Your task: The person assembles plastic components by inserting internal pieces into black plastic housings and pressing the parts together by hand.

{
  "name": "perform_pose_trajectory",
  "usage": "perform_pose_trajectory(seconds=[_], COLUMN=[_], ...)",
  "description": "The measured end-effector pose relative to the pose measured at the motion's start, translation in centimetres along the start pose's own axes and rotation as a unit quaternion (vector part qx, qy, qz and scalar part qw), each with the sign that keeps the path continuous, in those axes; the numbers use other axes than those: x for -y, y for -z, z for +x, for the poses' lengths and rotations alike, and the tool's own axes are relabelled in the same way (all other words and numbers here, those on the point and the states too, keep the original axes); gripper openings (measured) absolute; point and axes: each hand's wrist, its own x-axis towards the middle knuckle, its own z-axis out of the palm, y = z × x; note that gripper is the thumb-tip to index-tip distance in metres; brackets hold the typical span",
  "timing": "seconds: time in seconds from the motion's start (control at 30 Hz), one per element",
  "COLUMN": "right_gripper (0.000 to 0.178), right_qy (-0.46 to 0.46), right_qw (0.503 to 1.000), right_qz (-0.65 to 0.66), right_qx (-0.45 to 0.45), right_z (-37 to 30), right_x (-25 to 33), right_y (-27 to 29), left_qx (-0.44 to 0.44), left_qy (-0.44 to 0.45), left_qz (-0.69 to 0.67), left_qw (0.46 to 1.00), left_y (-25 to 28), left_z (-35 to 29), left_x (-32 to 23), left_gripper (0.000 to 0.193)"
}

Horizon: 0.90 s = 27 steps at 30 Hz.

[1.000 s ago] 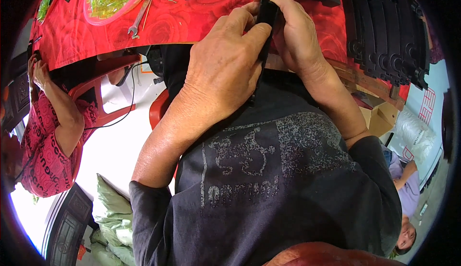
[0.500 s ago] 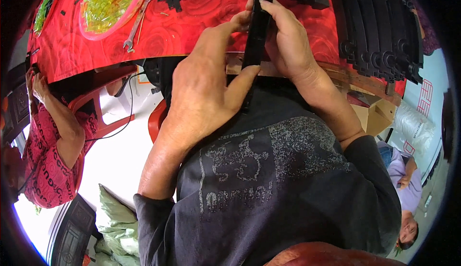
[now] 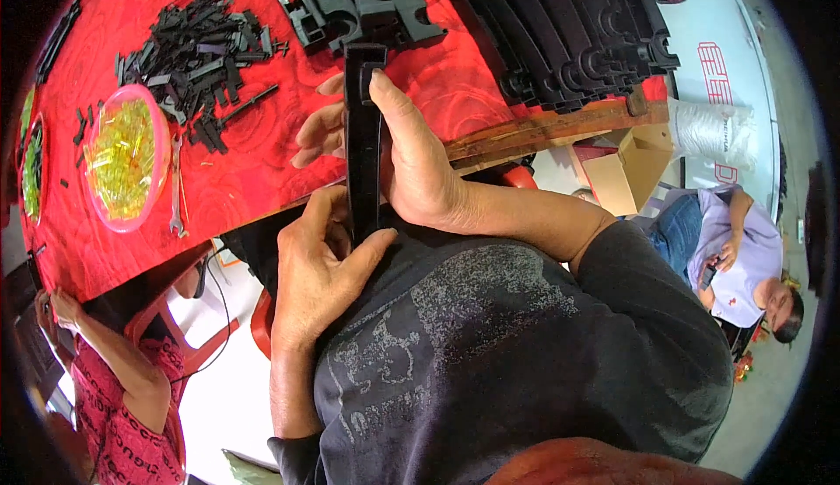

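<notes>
A long, narrow black plastic piece (image 3: pixel 360 157) stands nearly upright before my chest, over the table's edge. My left hand (image 3: pixel 315 266) grips its lower end between thumb and fingers. My right hand (image 3: pixel 420 157) presses a thumb against its upper part, while the fingertips show past the far side, partly hidden by the piece. Just beyond its top end, larger black plastic parts (image 3: pixel 385 13) lie on the red-covered table (image 3: pixel 271 157).
A row of curved black parts (image 3: pixel 560 30) sits at the table's far right. Leftward are a pile of small black pieces (image 3: pixel 197 52), a pink-rimmed bowl (image 3: pixel 164 148) of yellow clear pieces and a wrench (image 3: pixel 177 192). People sit at left (image 3: pixel 122 397) and right (image 3: pixel 735 249).
The view has swung right, showing more of the small-part pile. Both hands and the black piece sit lower in the picture. My left hand has slid down to the piece's lower end.
</notes>
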Motion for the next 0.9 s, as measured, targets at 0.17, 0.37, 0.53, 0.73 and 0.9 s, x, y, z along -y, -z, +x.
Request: perform_pose_trajectory(seconds=[0.17, 0.37, 0.53, 0.73, 0.9], right_gripper=[0.058, 0.051, 0.035, 0.027, 0.036], right_qy=[-0.043, -0.023, -0.012, 0.236, 0.450], right_qw=[0.999, 0.964, 0.956, 0.954, 0.739], right_qz=[0.002, -0.246, -0.286, -0.183, -0.343], right_qx=[0.017, 0.096, 0.059, 0.003, -0.367], right_z=[0.4, -1.6, -3.1, -2.9, -3.5], right_x=[1.2, 2.4, 2.0, 4.8, 16.3], right_y=[0.3, 1.1, 2.4, 4.5, 6.9], left_qx=[0.000, -0.084, -0.076, -0.052, -0.061], left_qy=[0.011, -0.024, -0.074, -0.167, -0.120], left_qz=[0.006, -0.009, 0.040, -0.013, 0.020], left_qw=[1.000, 0.996, 0.994, 0.985, 0.991], left_y=[-0.2, -0.5, -1.2, -1.8, -1.7], left_z=[0.2, 0.8, 1.5, 2.4, 2.8], left_x=[-0.1, -0.4, -1.1, -2.0, -0.3], left_gripper=[0.041, 0.039, 0.058, 0.073, 0.042])
